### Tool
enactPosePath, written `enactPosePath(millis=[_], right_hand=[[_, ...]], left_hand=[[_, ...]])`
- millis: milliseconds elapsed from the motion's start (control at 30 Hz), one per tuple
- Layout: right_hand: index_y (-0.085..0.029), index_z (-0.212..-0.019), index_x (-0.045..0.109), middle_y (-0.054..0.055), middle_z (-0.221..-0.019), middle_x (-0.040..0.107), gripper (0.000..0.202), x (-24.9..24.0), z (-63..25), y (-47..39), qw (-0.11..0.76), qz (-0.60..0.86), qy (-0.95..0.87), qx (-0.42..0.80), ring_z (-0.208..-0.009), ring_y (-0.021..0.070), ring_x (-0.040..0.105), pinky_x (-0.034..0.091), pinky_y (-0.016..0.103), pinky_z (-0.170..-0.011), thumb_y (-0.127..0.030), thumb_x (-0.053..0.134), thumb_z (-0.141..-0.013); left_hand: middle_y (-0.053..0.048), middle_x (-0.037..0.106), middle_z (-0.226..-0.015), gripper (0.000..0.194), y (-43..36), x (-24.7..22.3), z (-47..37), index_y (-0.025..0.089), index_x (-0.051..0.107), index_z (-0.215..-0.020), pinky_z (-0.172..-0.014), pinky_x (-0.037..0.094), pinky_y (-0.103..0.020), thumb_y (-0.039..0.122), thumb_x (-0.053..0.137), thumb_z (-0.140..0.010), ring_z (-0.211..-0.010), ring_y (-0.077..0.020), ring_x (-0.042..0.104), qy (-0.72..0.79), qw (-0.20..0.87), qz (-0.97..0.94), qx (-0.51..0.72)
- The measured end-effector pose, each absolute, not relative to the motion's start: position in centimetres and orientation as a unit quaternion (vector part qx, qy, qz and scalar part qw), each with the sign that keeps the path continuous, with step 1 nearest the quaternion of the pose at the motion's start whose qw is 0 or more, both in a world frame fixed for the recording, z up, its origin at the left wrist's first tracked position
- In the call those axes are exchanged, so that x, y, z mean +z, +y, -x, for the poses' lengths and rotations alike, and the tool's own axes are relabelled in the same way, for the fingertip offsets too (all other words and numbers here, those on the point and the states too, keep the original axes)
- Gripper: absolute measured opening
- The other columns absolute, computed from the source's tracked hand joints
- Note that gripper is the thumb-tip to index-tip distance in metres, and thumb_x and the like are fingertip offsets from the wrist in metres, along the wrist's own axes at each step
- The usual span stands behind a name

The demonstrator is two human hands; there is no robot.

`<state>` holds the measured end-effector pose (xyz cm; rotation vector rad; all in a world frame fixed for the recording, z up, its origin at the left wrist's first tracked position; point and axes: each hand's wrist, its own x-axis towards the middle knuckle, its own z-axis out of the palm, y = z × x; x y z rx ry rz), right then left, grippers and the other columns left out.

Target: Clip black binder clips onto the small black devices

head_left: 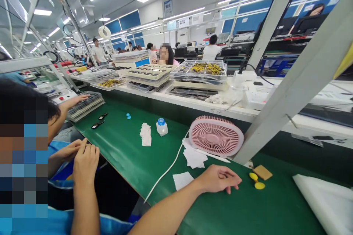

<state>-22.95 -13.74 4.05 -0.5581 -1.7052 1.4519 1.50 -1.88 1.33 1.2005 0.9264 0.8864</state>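
My right hand point(220, 180) lies palm down on the green belt point(124, 147), fingers loosely spread, holding nothing. A white paper square point(182, 180) is just left of it and two yellow pieces point(256, 182) with a tan block point(262, 172) are just right. My left hand point(86, 161) is raised off the belt's near edge, its back toward me and fingers bent away. It is close against a co-worker's hand point(68, 150). Whether my left hand holds anything is hidden.
A pink fan point(216, 136) with a white cable point(165, 172) leans by a slanted white post point(298, 77). A small blue-capped bottle point(161, 126), folded cloth point(145, 134) and black parts point(97, 125) lie on the belt. The co-worker's other hand rests on stacked trays point(85, 105).
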Motion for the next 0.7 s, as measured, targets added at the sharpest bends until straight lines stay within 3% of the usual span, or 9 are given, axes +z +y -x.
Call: enactPosePath(millis=[167,233,300,367,467,567,700], right_hand=[[-0.015,-0.088,0.072,-0.004,-0.072,0.065,0.035,6.8,29.2,-19.0,0.429,0.22,-0.65,0.587,-0.096,0.0198,0.065,0.047,0.028,-0.081,-0.045,0.055,-0.093],[-0.015,-0.1,0.071,0.0,-0.091,0.07,0.024,6.7,31.4,-20.3,0.44,0.235,-0.634,0.591,-0.102,0.0224,0.063,0.049,0.031,-0.085,-0.033,0.065,-0.086],[-0.015,-0.104,0.069,0.004,-0.104,0.069,0.028,5.9,33.7,-21.2,0.468,0.255,-0.583,0.613,-0.101,0.0232,0.063,0.051,0.032,-0.086,-0.019,0.07,-0.077],[-0.016,-0.1,0.069,0.006,-0.106,0.068,0.029,4.8,35.6,-21.7,0.513,0.26,-0.506,0.642,-0.096,0.0228,0.064,0.052,0.032,-0.085,-0.009,0.068,-0.071],[-0.018,-0.094,0.072,0.006,-0.107,0.067,0.025,3.3,37.4,-21.9,0.569,0.248,-0.445,0.646,-0.098,0.024,0.063,0.051,0.035,-0.089,-0.006,0.066,-0.073],[-0.021,-0.093,0.075,0.005,-0.109,0.067,0.027,2.1,38.3,-22.0,0.589,0.242,-0.458,0.62,-0.105,0.0253,0.062,0.047,0.039,-0.096,-0.005,0.063,-0.074],[-0.019,-0.09,0.072,0.003,-0.1,0.069,0.028,1.9,39.4,-21.9,0.59,0.234,-0.462,0.62,-0.098,0.0233,0.064,0.048,0.036,-0.092,-0.004,0.058,-0.071]], left_hand=[[-0.012,0.071,-0.09,0.07,-1.3,0.9,-1.7,0.01,0.073,-0.111,-0.056,0.038,-0.024,0.066,0.078,-0.07,-0.057,-0.0098,0.054,0.405,0.65,-0.518,0.382],[-0.011,0.069,-0.087,0.072,-1.2,0.8,-1.8,0.01,0.073,-0.108,-0.055,0.039,-0.025,0.07,0.077,-0.068,-0.057,-0.0103,0.055,0.402,0.648,-0.519,0.386],[-0.009,0.068,-0.085,0.074,-1.2,0.8,-1.8,0.01,0.073,-0.105,-0.055,0.039,-0.025,0.073,0.076,-0.067,-0.057,-0.0105,0.055,0.399,0.646,-0.52,0.391],[-0.009,0.068,-0.084,0.074,-1.2,0.8,-1.8,0.009,0.073,-0.103,-0.055,0.039,-0.025,0.074,0.075,-0.067,-0.057,-0.0104,0.055,0.399,0.645,-0.522,0.39],[-0.01,0.068,-0.085,0.075,-1.4,0.9,-1.8,0.01,0.073,-0.103,-0.055,0.038,-0.025,0.075,0.075,-0.066,-0.057,-0.0101,0.054,0.402,0.642,-0.524,0.388],[-0.009,0.068,-0.085,0.075,-1.5,0.8,-1.8,0.01,0.073,-0.103,-0.055,0.038,-0.025,0.075,0.076,-0.065,-0.057,-0.0104,0.055,0.399,0.643,-0.525,0.391],[-0.009,0.067,-0.085,0.074,-1.6,1.1,-1.7,0.01,0.073,-0.103,-0.057,0.039,-0.026,0.075,0.074,-0.067,-0.057,-0.0103,0.054,0.396,0.634,-0.536,0.392]])
